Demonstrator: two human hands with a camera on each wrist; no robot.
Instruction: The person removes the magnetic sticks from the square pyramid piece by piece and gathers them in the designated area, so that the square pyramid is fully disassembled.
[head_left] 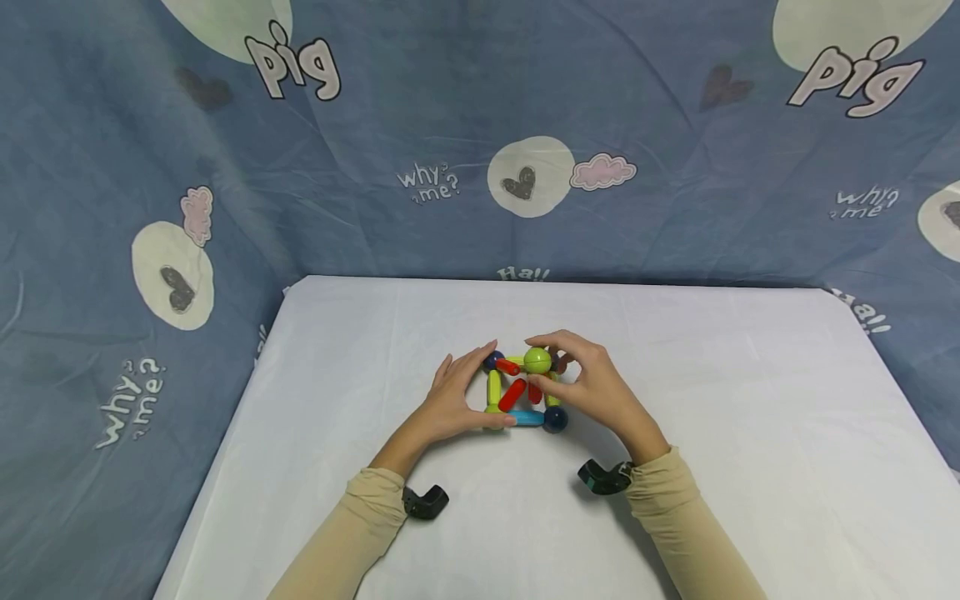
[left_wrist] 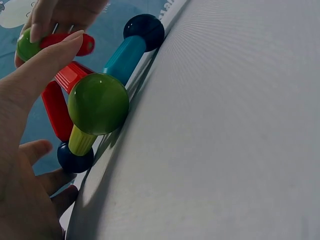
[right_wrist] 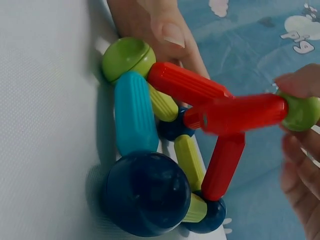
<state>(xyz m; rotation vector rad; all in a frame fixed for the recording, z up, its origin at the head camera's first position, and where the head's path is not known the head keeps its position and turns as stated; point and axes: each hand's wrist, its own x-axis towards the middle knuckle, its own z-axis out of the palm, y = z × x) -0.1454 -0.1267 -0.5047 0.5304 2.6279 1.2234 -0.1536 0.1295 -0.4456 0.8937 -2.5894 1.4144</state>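
Observation:
A frame of toy building rods and balls lies near the table's middle. My right hand pinches a light green ball between thumb and fingers, with a red rod attached to it. That rod's free end overlaps the other red rods in the right wrist view; contact is unclear. Spread around the frame's left side is my left hand, its thumb near the front green ball and fingers by a dark blue ball. A blue rod runs to the front dark blue ball; yellow-green rods form other sides.
White cloth covers the table. A blue printed fabric hangs behind it and along the sides. Dark wrist cameras sit just above the cloth at both wrists.

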